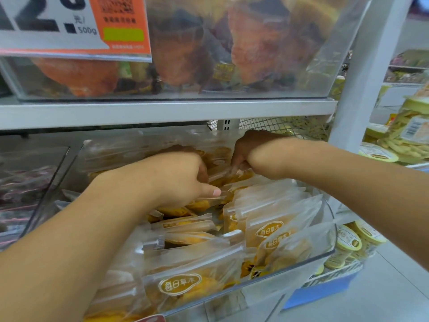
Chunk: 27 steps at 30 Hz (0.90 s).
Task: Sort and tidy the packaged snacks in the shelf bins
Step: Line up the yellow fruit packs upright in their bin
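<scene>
The left hand [183, 175] had its fingers curled around the top edge of a clear snack pouch [216, 197], thumb pressed flat on it. The right hand [250, 147] pinched another pouch [241, 174] deeper in the clear bin [301, 263], which sat under a white shelf [162, 112] among upright pouches of yellow dried fruit [269, 228].

White-and-orange price card [76, 26] on the upper clear plastic bin [232, 54]: large black digits, partly cropped, "2" and "8" legible, then "500g" beneath a small character. Its orange panel has a QR code and a green bar; fine print too blurred to read. Clear snack pouches with yellow contents [269, 231] in the lower bin: brown oval logo reading "每日草木". Lidded tubs [411, 129] at right: barcode sticker, unreadable.
</scene>
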Each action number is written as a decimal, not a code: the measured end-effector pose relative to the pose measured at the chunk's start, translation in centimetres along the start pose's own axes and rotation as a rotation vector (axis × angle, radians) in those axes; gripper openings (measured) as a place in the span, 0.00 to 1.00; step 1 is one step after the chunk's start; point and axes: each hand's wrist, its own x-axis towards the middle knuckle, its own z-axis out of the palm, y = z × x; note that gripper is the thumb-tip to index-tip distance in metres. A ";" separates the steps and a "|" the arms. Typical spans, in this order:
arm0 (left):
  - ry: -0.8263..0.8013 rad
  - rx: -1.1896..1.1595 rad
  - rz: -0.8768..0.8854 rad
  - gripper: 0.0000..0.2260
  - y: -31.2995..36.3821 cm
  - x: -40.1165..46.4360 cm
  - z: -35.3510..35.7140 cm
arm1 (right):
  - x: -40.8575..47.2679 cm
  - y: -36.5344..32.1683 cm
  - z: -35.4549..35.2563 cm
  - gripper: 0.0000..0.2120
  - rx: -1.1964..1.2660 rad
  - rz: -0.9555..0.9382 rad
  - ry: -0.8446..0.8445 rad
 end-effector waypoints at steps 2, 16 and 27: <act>0.011 0.005 -0.008 0.22 0.0 0.1 0.0 | 0.3 -0.5 -0.2 0.07 -0.071 0.023 0.045; 0.261 -0.266 -0.012 0.11 0.1 0.0 0.2 | -0.9 1.5 0.6 0.22 0.402 -0.077 0.150; 0.313 -0.181 -0.289 0.32 -0.1 1.4 0.3 | 2.6 1.3 1.5 0.02 0.145 -0.054 0.202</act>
